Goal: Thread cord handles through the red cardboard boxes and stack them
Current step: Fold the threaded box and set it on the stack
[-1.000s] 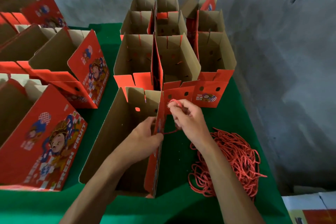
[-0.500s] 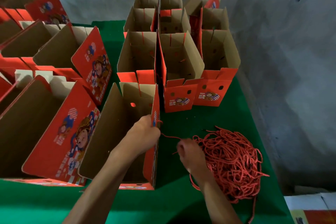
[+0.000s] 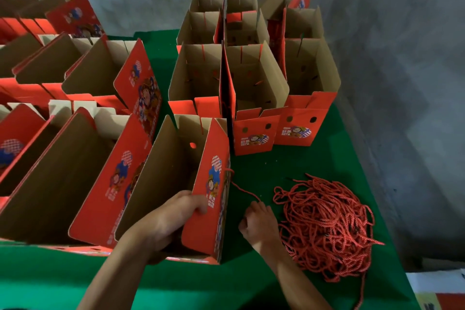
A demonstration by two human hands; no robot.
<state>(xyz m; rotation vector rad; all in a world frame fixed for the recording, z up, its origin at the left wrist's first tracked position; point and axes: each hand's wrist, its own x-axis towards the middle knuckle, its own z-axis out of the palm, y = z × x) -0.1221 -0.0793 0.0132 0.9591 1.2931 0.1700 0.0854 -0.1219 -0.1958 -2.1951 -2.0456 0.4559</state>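
Note:
An open red cardboard box (image 3: 176, 184) with a brown inside stands in front of me on the green table. My left hand (image 3: 173, 216) grips the top edge of its right red wall. A red cord (image 3: 242, 190) runs from that wall's outer face down to my right hand (image 3: 259, 224), which pinches it with curled fingers. A tangled pile of red cords (image 3: 324, 226) lies just right of my right hand.
Several open boxes (image 3: 254, 98) stand in rows at the back centre, and more boxes (image 3: 63, 158) lean at the left. The green table (image 3: 264, 166) ends at a grey wall (image 3: 402, 83) on the right. Paper (image 3: 437, 284) lies at the bottom right.
My right hand came down from the box's upper edge to the cord pile and now pulls a cord taut from the wall. My left hand slid lower along the box wall.

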